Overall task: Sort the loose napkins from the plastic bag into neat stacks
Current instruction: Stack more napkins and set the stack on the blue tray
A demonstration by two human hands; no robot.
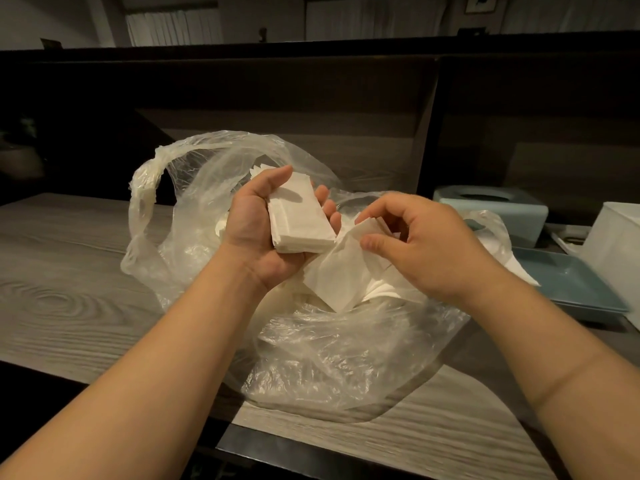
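Lying on grey woodgrain counter (69, 265): plastic bag (332, 355); dark wall panels behind.

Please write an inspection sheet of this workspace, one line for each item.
Surface: grey wood-grain counter.
Job's things: plastic bag open on the counter, loose napkins inside; neat napkin stack.
Clutter: blue tissue box, blue tray, white container at right.
Hands: left hand holds the stack; right hand fingers pinch one napkin.
Cables: nothing seen.
Surroundings: dark partition behind.
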